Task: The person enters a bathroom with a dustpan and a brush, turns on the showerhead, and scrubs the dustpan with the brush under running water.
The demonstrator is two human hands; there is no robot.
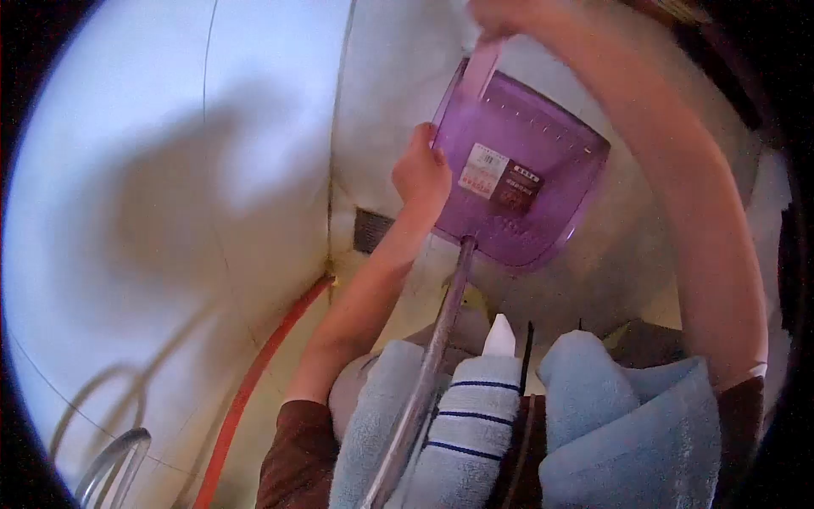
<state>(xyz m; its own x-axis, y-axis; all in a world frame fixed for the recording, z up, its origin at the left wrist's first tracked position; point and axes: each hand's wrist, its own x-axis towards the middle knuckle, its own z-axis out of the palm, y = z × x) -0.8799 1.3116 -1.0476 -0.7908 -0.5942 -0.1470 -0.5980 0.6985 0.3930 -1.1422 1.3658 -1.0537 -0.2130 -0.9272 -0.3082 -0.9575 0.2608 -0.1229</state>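
Observation:
A translucent purple dustpan [560, 161] with a label [500, 178] on it is held up in front of me, its metal pole [432, 356] running down towards my body. My left hand [422, 170] is closed on the dustpan's left edge. At the top of the view my right hand [500, 19] is closed on a pale pinkish flat strip [481, 69], whose lower end lies against the dustpan's upper left corner. Part of the right hand is cut off by the top edge of the view.
A red hose [254, 382] runs down along the pale wall [153, 170] at left. A bent metal tube [127, 450] is at the lower left, and a dark drain grate [370, 231] behind my left wrist. Blue towels [627, 424] hang near my body.

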